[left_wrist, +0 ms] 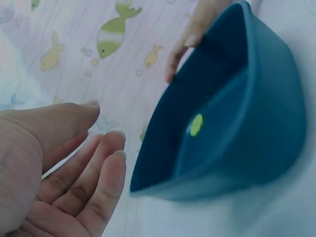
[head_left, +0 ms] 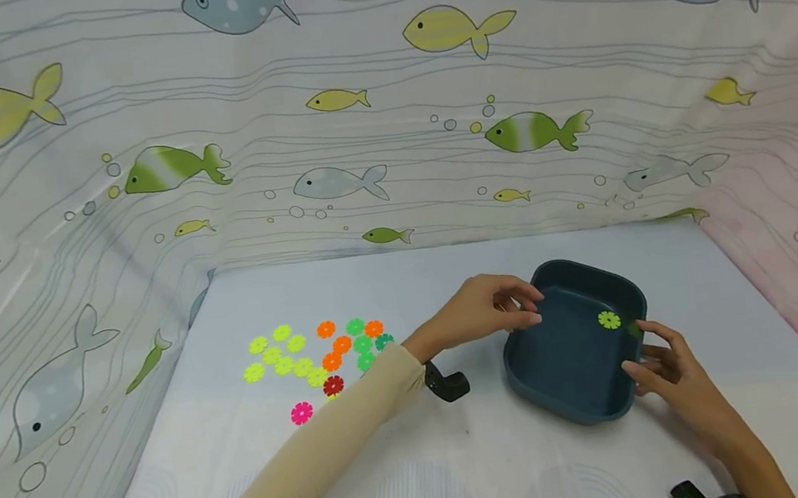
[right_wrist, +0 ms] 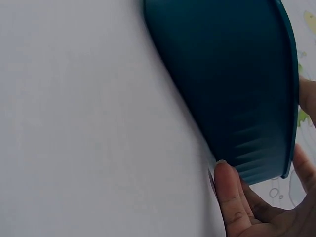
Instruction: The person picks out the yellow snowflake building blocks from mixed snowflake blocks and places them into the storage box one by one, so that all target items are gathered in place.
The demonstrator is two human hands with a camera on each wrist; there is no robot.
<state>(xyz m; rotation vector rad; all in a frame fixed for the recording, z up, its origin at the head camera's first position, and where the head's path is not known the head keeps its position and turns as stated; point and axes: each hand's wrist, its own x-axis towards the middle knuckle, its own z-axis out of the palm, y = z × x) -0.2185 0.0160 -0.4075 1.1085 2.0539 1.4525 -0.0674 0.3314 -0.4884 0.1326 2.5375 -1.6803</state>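
A dark blue plastic basin (head_left: 568, 361) with rounded corners stands on the right half of the table. One yellow-green slotted disc (head_left: 609, 320) lies inside it, also visible in the left wrist view as a yellow-green spot (left_wrist: 196, 125). My right hand (head_left: 677, 381) grips the basin's right side, thumb and index finger at the rim; in the right wrist view other fingers (right_wrist: 229, 195) reach the lower outer wall. My left hand (head_left: 490, 308) hovers at the basin's left rim with loosely bent fingers. The left wrist view shows nothing between that hand's thumb and fingers (left_wrist: 94, 187).
Left of the basin lie several loose discs: yellow-green (head_left: 273, 356), orange (head_left: 342, 345), green (head_left: 362, 344), a red one (head_left: 334, 385) and a pink one (head_left: 302, 413). My left sleeve (head_left: 335, 451) passes over the table near them. Fish-patterned sheeting (head_left: 411, 113) walls the table.
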